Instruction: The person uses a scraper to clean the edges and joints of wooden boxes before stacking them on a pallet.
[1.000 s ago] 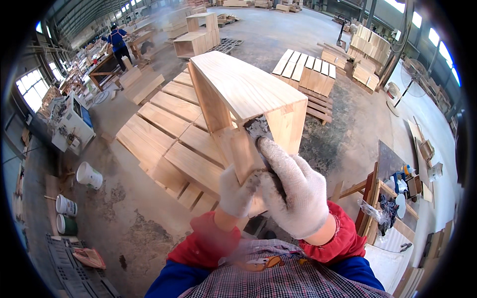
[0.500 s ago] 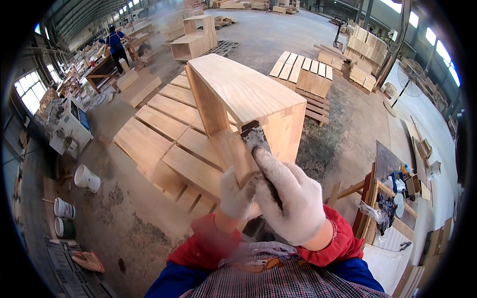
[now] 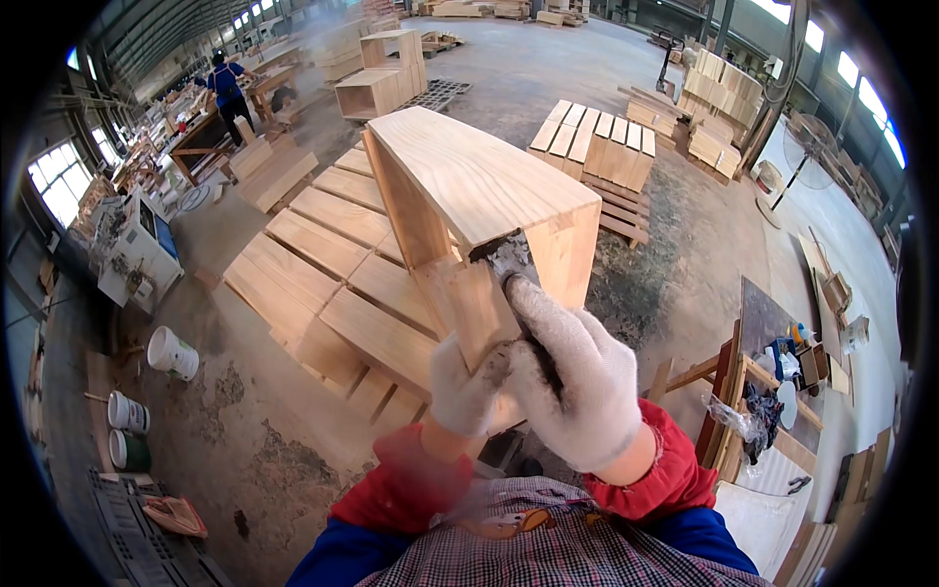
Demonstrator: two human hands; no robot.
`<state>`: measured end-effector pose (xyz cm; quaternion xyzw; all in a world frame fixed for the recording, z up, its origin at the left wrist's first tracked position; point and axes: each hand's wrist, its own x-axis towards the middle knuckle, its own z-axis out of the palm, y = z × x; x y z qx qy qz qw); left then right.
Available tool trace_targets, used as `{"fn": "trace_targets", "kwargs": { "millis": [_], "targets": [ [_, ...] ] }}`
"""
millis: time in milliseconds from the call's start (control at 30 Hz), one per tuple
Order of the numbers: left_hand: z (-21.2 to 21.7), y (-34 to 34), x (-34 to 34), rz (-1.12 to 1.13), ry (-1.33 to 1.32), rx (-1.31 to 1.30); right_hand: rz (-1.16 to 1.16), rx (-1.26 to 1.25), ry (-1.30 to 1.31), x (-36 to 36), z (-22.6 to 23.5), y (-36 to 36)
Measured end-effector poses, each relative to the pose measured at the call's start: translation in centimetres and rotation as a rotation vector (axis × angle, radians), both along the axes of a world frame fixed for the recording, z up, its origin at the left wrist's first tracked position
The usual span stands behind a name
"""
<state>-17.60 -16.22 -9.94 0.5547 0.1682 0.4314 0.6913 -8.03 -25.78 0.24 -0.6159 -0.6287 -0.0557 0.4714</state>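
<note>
My right hand (image 3: pixel 579 386), in a white glove, is closed around a putty knife (image 3: pixel 511 258) with a dark-stained, worn blade. Its index finger lies along the blade, which touches the near corner of a pale wooden drawer box (image 3: pixel 479 171). The box stands tilted up in front of me, with its open side to the left. My left hand (image 3: pixel 460 388), gloved too, is closed on a small flat wooden piece (image 3: pixel 481 308) just below the blade. Part of the left hand's grip is hidden behind the right hand. Both glove fingertips are smudged dark.
Beneath the box lies a stack of wooden drawer boxes (image 3: pixel 333 254). More boxes (image 3: pixel 597 142) sit on a pallet beyond, at right. A workbench (image 3: pixel 763 323) with bags and tools stands at right, white buckets (image 3: pixel 173 353) at left. A person in blue (image 3: pixel 227 88) works at the far left.
The putty knife's blade has turned and shifted slightly at the box corner, with my right hand. The small wooden piece has turned, showing more of its flat face. The box has barely moved.
</note>
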Motion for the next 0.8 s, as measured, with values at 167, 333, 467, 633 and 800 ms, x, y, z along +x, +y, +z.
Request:
{"fn": "trace_targets", "kwargs": {
  "millis": [167,333,467,633,800],
  "targets": [
    [1.4,-0.2,-0.2,0.026,0.053,0.007,0.006,0.036,0.009,0.2,-0.8,-0.2],
    [1.0,-0.2,-0.1,0.024,-0.036,0.143,-0.005,0.126,0.027,1.6,-1.3,1.5],
    [1.1,0.0,-0.7,0.019,0.116,0.106,-0.067,0.219,0.039,3.5,-0.6,1.6],
    [0.8,0.1,-0.7,-0.016,0.081,0.037,0.193,-0.026,-0.209,4.1,1.9,-0.6],
    [2.0,-0.6,-0.1,-0.010,0.004,-0.002,0.166,-0.079,-0.495,4.3,2.8,-0.1]
  ]
}}
